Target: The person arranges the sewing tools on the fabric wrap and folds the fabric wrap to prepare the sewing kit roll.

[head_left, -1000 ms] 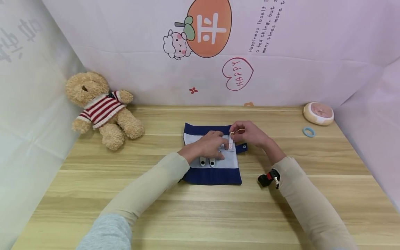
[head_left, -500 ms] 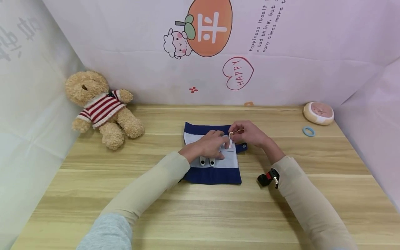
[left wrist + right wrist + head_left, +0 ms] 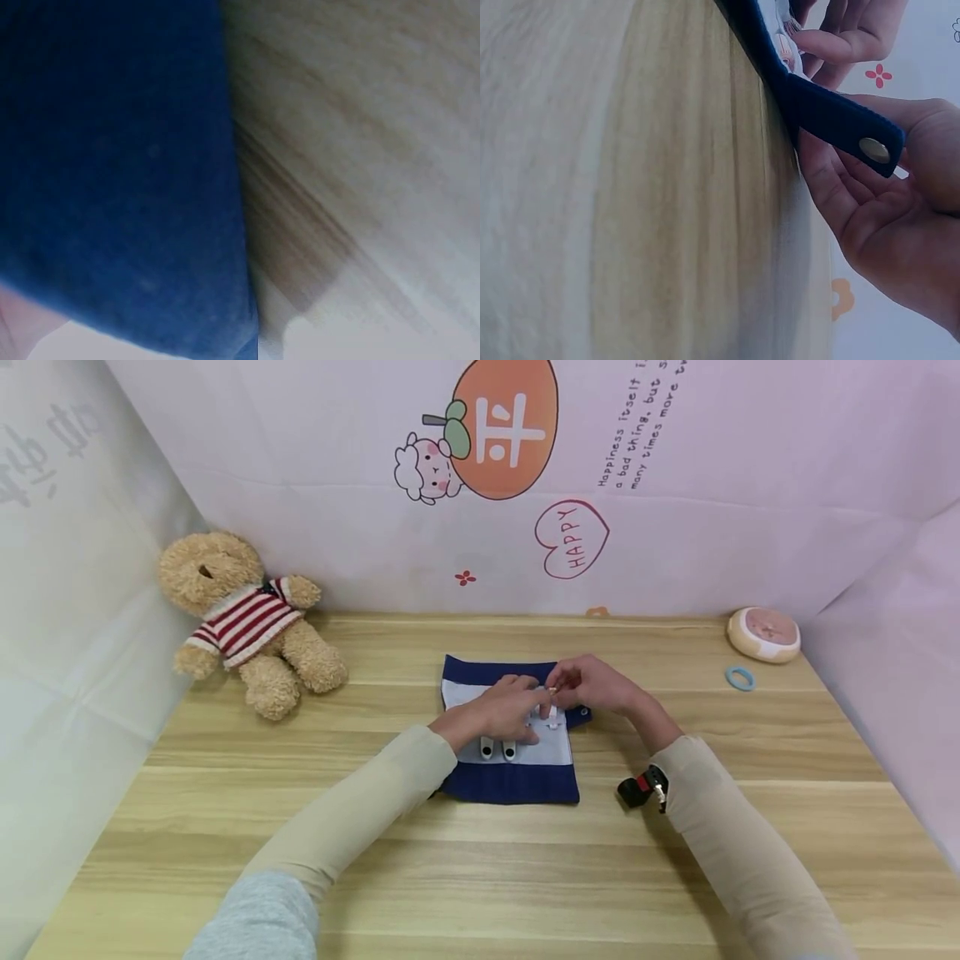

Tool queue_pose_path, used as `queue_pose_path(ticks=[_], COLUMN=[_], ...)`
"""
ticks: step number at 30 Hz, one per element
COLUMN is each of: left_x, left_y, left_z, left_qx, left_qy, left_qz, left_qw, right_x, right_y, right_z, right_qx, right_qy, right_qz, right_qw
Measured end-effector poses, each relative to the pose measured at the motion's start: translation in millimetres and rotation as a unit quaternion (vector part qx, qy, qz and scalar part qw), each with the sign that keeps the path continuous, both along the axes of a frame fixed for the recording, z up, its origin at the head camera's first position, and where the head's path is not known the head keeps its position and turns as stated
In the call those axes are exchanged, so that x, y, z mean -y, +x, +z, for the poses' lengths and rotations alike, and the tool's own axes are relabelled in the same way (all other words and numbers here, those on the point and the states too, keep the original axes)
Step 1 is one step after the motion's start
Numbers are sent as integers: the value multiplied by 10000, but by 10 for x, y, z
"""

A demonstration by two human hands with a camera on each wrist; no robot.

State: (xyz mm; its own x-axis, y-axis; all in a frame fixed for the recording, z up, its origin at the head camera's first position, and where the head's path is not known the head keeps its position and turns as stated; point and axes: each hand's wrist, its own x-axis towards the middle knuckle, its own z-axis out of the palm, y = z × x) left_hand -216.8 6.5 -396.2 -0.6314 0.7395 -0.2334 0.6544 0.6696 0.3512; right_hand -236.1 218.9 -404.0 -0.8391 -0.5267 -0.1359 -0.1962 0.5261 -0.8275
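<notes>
Pale wood grain is running across the table, which is boxed in by pink printed sheeting, and a blue and white fabric pouch is lying flat in the middle of it. The left hand is resting on the pouch's white band, apparently pinning the cloth so it stays flat; whether its fingers are curling round anything cannot be told. The right hand is pinching a small white item just above the band, beside the snap tab. Two white pieces are poking out of the band, seemingly tucked into pockets. A teddy bear, a round pink case and a blue ring are sitting well apart.
</notes>
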Motion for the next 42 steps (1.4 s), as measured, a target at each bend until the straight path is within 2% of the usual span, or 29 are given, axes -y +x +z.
queue_pose_path(ticks=[14, 23, 32, 36, 40, 42], left_x=[-20, -28, -9, 36, 118, 171], left_y=[3, 11, 5, -30, -63, -76], left_z=[-9, -4, 6, 13, 47, 67], left_qx=[-10, -67, -9, 170, 498, 558], left_qy=[-62, -130, -85, 190, 738, 964], left_qz=[-42, -54, -14, 31, 155, 233], left_qw=[10000, 9999, 10000, 9997, 9959, 9935], right_x=[5, -15, -19, -26, -47, -63], right_y=[46, 40, 29, 33, 57, 77], right_z=[8, 4, -8, -14, 9, 40], right_qx=[220, 328, 215, 127, -123, -278], right_qy=[518, 502, 491, 386, 293, 313], right_qz=[14, 138, 260, 239, 135, 50], right_qw=[9984, 9981, 9982, 9989, 9994, 9991])
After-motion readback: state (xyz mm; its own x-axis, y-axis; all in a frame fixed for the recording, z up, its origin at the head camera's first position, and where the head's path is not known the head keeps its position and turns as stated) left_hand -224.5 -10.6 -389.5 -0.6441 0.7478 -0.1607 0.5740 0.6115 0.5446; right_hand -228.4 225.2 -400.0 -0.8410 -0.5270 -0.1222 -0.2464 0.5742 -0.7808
